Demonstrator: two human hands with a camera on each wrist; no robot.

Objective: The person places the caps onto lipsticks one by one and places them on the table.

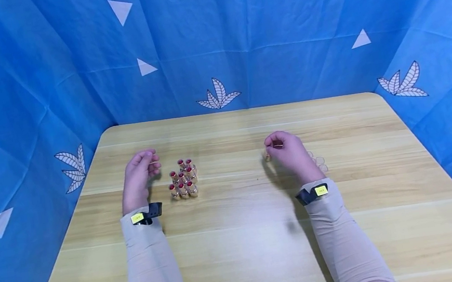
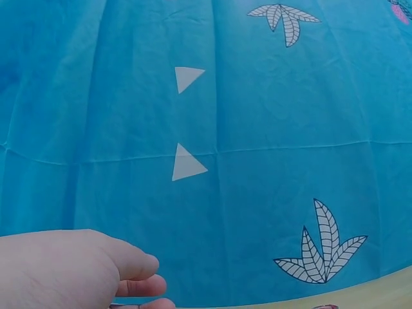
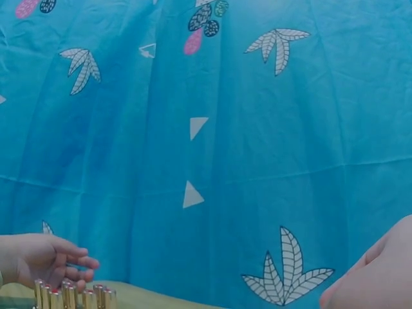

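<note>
My right hand (image 1: 291, 153) pinches a small gold lipstick tube (image 1: 268, 157) between thumb and fingers, low over the table right of the middle. The fingers hide its upper part. My left hand (image 1: 138, 176) holds nothing; its fingers are loosely bent, just left of a cluster of lipsticks (image 1: 183, 189). These are several gold tubes standing upright, close together, with red tips showing. In the right wrist view the same gold lipsticks (image 3: 71, 296) stand in front of the left hand (image 3: 48, 257). The left wrist view shows the left thumb and fingertips (image 2: 151, 264).
Several small clear caps (image 1: 322, 168) lie beside and behind my right wrist. The wooden table (image 1: 241, 241) has rounded far corners. A blue patterned curtain (image 1: 209, 26) encloses its back and sides.
</note>
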